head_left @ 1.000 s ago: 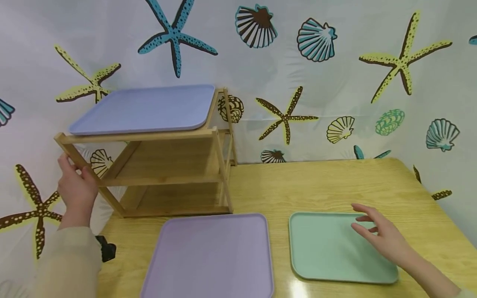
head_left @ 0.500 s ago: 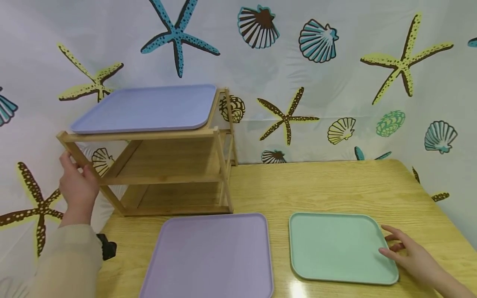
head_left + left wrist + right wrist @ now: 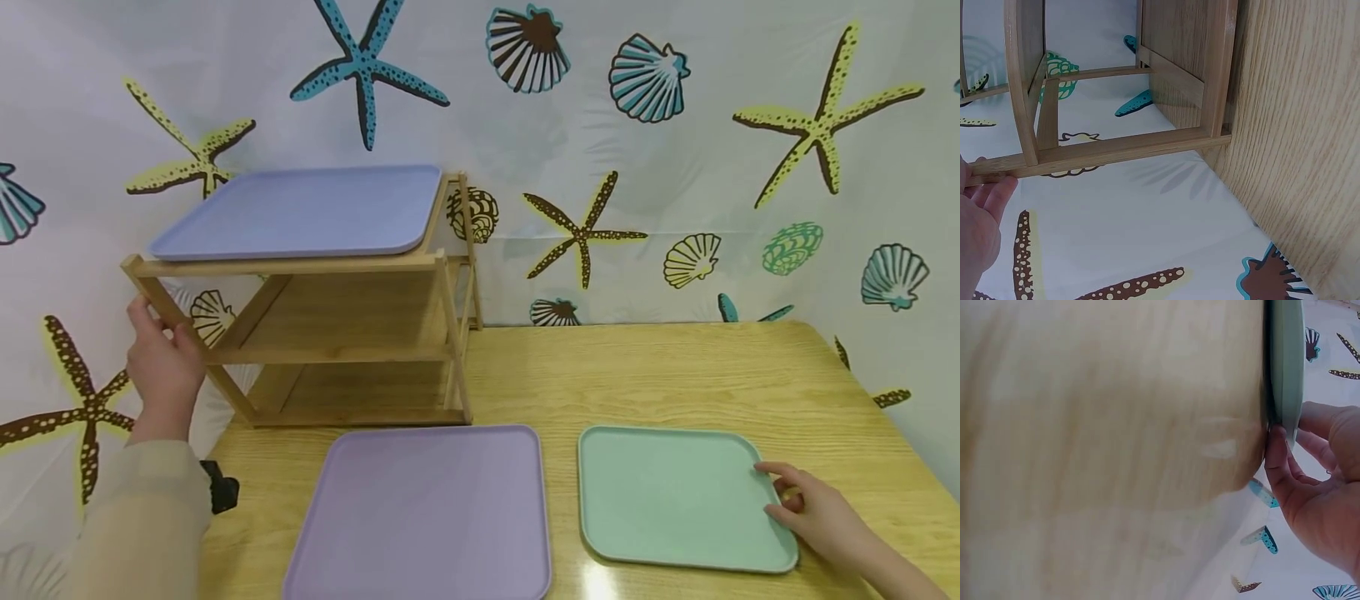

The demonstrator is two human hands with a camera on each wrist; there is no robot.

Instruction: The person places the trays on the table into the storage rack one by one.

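The left hand [image 3: 167, 360] is gripping the wooden rack [image 3: 337, 356]; the right hand [image 3: 821, 515] is pinching the green tray [image 3: 671, 500] at its edge.

R wrist view: mint-green rect. tray [image 3: 1290, 359] cut off by pic edge. Head view: lilac rect. tray [image 3: 423, 517], near edge cut off.

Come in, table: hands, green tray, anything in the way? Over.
Left hand grips wooden rack. Right hand touches green tray at right rim. Tray on table, no obstruction seen.
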